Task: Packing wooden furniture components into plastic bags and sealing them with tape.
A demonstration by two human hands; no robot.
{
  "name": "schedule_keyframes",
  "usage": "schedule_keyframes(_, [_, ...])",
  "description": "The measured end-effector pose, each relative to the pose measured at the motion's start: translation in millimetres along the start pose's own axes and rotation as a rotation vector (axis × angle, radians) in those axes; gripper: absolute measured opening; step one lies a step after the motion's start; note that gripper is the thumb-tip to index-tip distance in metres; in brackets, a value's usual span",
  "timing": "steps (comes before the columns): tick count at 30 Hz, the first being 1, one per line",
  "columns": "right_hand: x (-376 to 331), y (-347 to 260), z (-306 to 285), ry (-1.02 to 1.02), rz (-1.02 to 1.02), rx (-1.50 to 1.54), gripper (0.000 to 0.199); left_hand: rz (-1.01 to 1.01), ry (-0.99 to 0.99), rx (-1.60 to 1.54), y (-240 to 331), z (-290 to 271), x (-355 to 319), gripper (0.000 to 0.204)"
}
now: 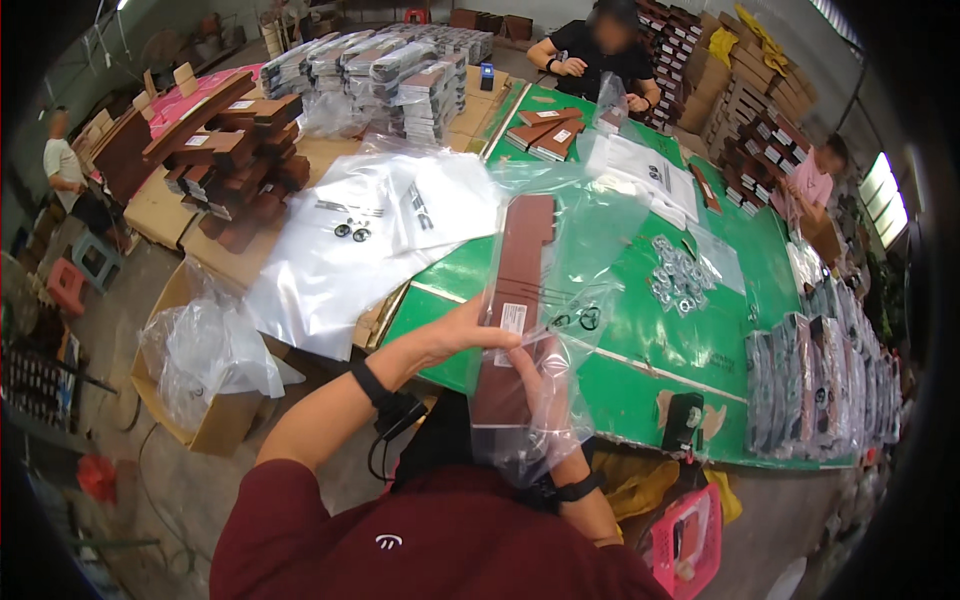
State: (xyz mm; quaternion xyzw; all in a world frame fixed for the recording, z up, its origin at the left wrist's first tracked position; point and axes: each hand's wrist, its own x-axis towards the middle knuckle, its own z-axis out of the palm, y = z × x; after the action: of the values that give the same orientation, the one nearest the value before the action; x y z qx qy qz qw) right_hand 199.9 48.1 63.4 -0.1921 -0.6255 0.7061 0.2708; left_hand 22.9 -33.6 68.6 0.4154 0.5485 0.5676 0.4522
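Note:
A long, flat reddish-brown board point(520, 250) with a white label lies upright before me, its far end over the green table. It sits in a clear plastic bag point(590, 240) with black printing, which spreads out to its right. My left hand point(478, 328) grips the board's left edge, thumb across its face below the label. On the right edge, my right hand point(545, 385) is closed round the board, seen through the clear film. Whether that hand is inside the bag or under a fold, I cannot tell.
Flat clear bags point(350, 230) lie left of the board. Small metal rings point(680, 275) are heaped on the green table point(640, 350). Bagged boards point(815, 385) stand at the right, loose brown boards point(240, 160) at the left. Across the table sits a co-worker point(605, 60).

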Motion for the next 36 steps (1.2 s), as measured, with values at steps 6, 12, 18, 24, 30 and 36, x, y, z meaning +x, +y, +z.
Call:
schedule_keyframes(6, [-4, 24, -15, -0.073, 0.019, -0.119, 0.058, 0.1, 0.191, -0.266, 12, -45, 10, 0.098])
schedule_keyframes(12, [-1, 13, -5, -0.062, -0.064, -0.172, 0.058, 0.156, 0.304, -0.366, 25, 0, 19, 0.062])
schedule_keyframes(18, [4, 5, -15, -0.074, -0.144, -0.265, 0.064, 0.123, 0.303, -0.385, 8, 24, 3, 0.063])
schedule_keyframes(24, [-3, -30, -102, -0.058, 0.11, -0.008, 0.065, 0.21, 0.452, -0.683, 18, -44, -2, 0.032])
schedule_keyframes(30, [-48, -39, -128, -0.459, 0.043, -0.105, 0.063, 0.209, 0.516, -0.731, -1, -62, -6, 0.049])
schedule_keyframes(36, [-103, -32, -118, -0.693, -0.323, -0.691, 0.042, 0.239, 0.568, -0.81, -22, -76, -17, 0.043])
